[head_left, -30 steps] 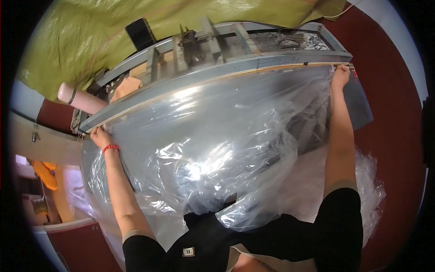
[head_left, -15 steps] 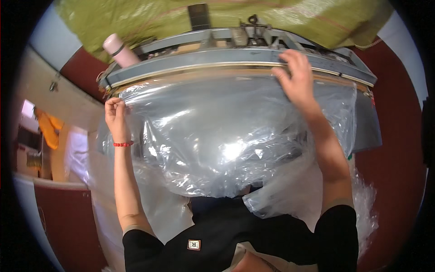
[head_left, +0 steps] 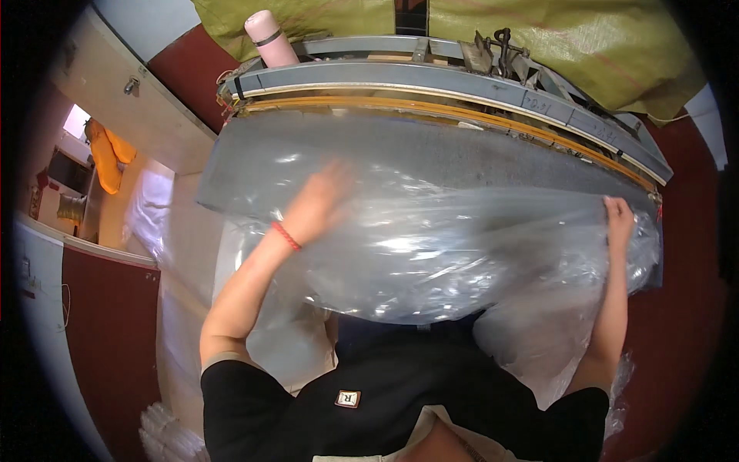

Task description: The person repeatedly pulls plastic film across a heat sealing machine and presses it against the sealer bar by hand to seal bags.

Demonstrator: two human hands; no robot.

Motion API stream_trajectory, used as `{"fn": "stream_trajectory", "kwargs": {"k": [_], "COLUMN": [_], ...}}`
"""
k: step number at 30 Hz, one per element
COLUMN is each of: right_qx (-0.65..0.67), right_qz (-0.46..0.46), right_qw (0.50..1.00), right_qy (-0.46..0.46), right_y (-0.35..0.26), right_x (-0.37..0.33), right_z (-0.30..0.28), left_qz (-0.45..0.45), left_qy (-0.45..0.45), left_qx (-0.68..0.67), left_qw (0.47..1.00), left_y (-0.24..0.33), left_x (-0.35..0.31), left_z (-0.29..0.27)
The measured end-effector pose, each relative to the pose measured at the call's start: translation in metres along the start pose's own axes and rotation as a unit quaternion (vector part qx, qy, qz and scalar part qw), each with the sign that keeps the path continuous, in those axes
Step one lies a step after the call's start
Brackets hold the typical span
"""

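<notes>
A clear plastic sheet (head_left: 431, 258) lies crumpled and shiny across a grey work surface (head_left: 493, 158) and hangs over its near side towards my body. At the sheet's right end, my right hand (head_left: 619, 222) pinches the upper edge between thumb and fingers. My left hand (head_left: 317, 204), with a red bracelet on its wrist, is over the sheet's left part. Motion smears its fingers, so their grip cannot be made out. Beyond the sheet runs a long grey metal bar (head_left: 431, 79) of a bench machine, with an orange strip (head_left: 400, 108) along its near side.
A pink bottle (head_left: 271, 40) stands behind the bar's left end. A metal clamp (head_left: 503, 52) rises behind the bar. Green woven sheeting (head_left: 570, 46) drapes at the back. More plastic film (head_left: 165, 431) lies at lower left, near an opening with an orange item (head_left: 108, 158).
The plastic's upper edge has come away from the bar towards me, baring the grey surface. My left hand has swung inward; my right hand has moved right and down and now pinches the sheet.
</notes>
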State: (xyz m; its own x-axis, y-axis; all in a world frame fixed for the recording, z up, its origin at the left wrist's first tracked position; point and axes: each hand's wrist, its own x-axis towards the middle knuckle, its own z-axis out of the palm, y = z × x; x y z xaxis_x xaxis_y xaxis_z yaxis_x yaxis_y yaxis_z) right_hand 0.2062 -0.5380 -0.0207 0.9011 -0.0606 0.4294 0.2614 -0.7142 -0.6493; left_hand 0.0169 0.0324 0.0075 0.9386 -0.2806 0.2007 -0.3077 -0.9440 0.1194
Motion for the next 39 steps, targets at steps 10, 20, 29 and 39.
{"fn": "stream_trajectory", "kwargs": {"k": [10,20,29,39], "right_qx": [-0.160,-0.212,-0.208,-0.172], "right_qz": [0.044,0.065,0.066,0.041], "right_qw": [0.985,0.974,0.975,0.983], "right_qy": [0.047,0.044,0.032,0.058], "right_y": [0.102,0.122,0.107,0.121], "right_x": [-0.005,-0.002,-0.002,0.002], "right_z": [-0.074,-0.088,-0.083,-0.076], "left_qz": [-0.290,0.015,-0.180,-0.444], "left_qy": [0.004,0.161,0.269,0.203], "left_qx": [0.070,-0.022,-0.007,-0.275], "left_qw": [0.954,0.987,0.946,0.828], "left_y": [-0.081,0.031,0.051,-0.100], "left_x": [-0.001,-0.104,-0.111,-0.027], "left_z": [0.015,-0.007,0.031,0.024]}}
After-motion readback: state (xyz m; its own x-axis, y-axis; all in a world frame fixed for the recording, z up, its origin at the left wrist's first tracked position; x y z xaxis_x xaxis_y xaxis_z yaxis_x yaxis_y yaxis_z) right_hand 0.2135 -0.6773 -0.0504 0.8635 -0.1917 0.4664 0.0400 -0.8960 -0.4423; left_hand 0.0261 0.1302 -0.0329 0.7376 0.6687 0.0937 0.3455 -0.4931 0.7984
